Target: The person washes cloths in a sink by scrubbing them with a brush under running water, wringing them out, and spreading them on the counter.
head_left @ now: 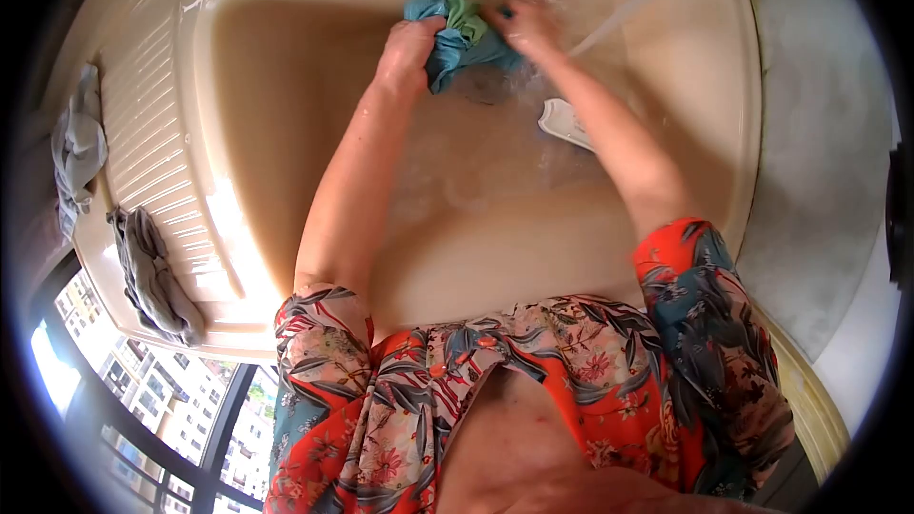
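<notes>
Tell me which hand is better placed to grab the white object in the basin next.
Probably the right hand: nearer the white object, which its forearm partly covers in view. The left hand grips the blue cloth, farther off; the right's grip is blurred.

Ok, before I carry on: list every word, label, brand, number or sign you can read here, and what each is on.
No readable text anywhere in view.
Blue-green cloth: no lettering shows.
White object in the basin: partly hidden; any marking is too blurred to read.
Buildings outside: too small to read any signs.
</notes>
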A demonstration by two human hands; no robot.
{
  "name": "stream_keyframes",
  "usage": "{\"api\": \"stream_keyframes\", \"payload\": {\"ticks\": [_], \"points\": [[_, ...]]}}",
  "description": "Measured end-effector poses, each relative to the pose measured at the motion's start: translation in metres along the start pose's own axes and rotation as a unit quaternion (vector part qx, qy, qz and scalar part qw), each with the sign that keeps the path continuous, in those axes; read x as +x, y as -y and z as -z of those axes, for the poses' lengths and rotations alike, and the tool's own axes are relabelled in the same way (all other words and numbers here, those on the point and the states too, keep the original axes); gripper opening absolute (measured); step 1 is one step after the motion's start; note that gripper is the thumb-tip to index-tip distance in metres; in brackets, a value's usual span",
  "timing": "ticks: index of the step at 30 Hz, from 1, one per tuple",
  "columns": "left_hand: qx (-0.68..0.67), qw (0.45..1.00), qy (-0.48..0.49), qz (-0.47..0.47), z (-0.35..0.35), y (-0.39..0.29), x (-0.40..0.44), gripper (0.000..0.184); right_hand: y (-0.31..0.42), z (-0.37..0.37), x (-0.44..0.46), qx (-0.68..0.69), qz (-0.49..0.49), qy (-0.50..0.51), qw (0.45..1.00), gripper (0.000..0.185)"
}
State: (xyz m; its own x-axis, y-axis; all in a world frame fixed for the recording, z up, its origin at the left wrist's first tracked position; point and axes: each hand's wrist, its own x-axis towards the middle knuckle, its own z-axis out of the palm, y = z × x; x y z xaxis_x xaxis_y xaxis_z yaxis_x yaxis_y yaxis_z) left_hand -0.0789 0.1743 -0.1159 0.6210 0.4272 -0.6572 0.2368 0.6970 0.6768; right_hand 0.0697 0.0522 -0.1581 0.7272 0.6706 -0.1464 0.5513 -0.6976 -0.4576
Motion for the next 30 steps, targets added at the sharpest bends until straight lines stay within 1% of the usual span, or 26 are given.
{"api": "stream_keyframes", "payload": {"ticks": [1,2,3,4,6,7,8,9,10,11,12,13,14,15,16,17,18,19,20,21,23,25,27,28,29,30], "points": [[0.05,0.999,-0.014,0.012,0.008,-0.009,0.004,0.022,-0.019,0.024,0.005,0.009,0.009,0.043,0.999,0.044],[0.09,0.996,0.012,0.01,0.025,-0.01,0.009,0.027,-0.047,0.038,0.01,0.173,-0.039,0.048,0.983,0.04],[0.133,0.99,0.04,0.01,0.047,-0.004,0.016,0.033,-0.071,0.042,0.014,0.334,-0.089,0.052,0.937,0.035],[0.178,0.982,0.067,0.012,0.06,0.006,0.022,0.038,-0.082,0.035,0.018,0.281,-0.101,0.054,0.953,0.033],[0.044,0.983,0.155,0.084,0.059,0.019,0.018,0.05,-0.102,0.015,0.026,0.177,-0.12,0.049,0.976,0.029],[0.003,0.977,0.184,0.107,0.057,0.024,0.024,0.056,-0.075,-0.015,0.014,0.125,-0.002,-0.083,0.989,0.03],[-0.036,0.968,0.211,0.132,0.055,0.029,0.03,0.063,-0.043,-0.039,0.001,0.053,-0.027,-0.103,0.993,0.031],[-0.06,0.964,0.212,0.15,0.054,0.032,0.036,0.064,-0.019,-0.052,-0.005,0.12,-0.052,-0.037,0.991,0.032],[-0.084,0.959,0.212,0.169,0.052,0.035,0.043,0.066,0.03,-0.02,-0.029,0.243,-0.047,0.03,0.968,0.033],[-0.069,0.967,0.188,0.155,0.05,0.039,0.043,0.063,0.049,-0.024,-0.043,0.224,0.062,-0.008,0.973,0.029],[-0.054,0.975,0.165,0.141,0.048,0.043,0.043,0.06,0.074,-0.018,-0.063,0.198,0.133,-0.049,0.97,0.028],[0.007,0.988,0.127,0.09,0.047,0.055,0.046,0.057,0.09,-0.009,-0.074,0.169,0.201,-0.086,0.961,0.028],[0.064,0.993,0.087,0.039,0.047,0.066,0.049,0.054,0.084,-0.005,-0.067,0.184,0.155,-0.072,0.968,0.027],[0.124,0.991,0.041,-0.021,0.056,0.071,0.06,0.052,0.071,-0.018,-0.051,0.204,0.116,-0.061,0.97,0.027],[0.204,0.977,0.032,-0.047,0.056,0.063,0.06,0.05,0.052,-0.024,-0.037,0.221,0.073,-0.044,0.972,0.027],[0.283,0.956,0.019,-0.072,0.056,0.055,0.059,0.049,0.038,-0.028,-0.032,0.194,0.091,-0.021,0.977,0.026],[0.385,0.92,0.042,-0.064,0.055,0.036,0.048,0.049,0.023,-0.032,-0.028,0.167,0.11,0.001,0.98,0.026],[0.478,0.875,0.06,-0.051,0.056,0.021,0.036,0.05,0.022,-0.028,-0.031,0.052,0.16,-0.025,0.985,0.026],[0.582,0.807,0.029,-0.091,0.055,0.013,0.027,0.051,0.024,-0.017,-0.035,0.075,0.142,0.018,0.987,0.026],[0.668,0.739,0.051,-0.079,0.05,0.001,0.01,0.051,0.025,-0.008,-0.037,0.098,0.123,0.061,0.986,0.027],[0.811,0.574,0.1,-0.048,0.036,-0.031,-0.028,0.05,0.004,-0.014,-0.024,0.116,0.081,0.081,0.987,0.026],[0.842,0.491,-0.016,-0.223,0.032,-0.049,-0.054,0.046,-0.027,-0.021,-0.006,0.159,0.079,0.095,0.98,0.023],[0.694,0.654,-0.014,-0.3,0.028,-0.097,-0.081,0.042,-0.043,-0.022,-0.003,0.193,0.076,0.092,0.974,0.022],[0.607,0.707,-0.043,-0.362,0.03,-0.114,-0.093,0.036,-0.046,-0.021,0.0,0.203,0.046,0.144,0.968,0.022],[0.544,0.751,-0.073,-0.366,0.027,-0.134,-0.103,0.033,-0.05,-0.02,0.002,0.21,0.014,0.199,0.957,0.022],[0.466,0.795,-0.075,-0.382,0.024,-0.148,-0.111,0.033,-0.055,-0.022,0.002,0.248,0.007,0.212,0.945,0.022]]}}
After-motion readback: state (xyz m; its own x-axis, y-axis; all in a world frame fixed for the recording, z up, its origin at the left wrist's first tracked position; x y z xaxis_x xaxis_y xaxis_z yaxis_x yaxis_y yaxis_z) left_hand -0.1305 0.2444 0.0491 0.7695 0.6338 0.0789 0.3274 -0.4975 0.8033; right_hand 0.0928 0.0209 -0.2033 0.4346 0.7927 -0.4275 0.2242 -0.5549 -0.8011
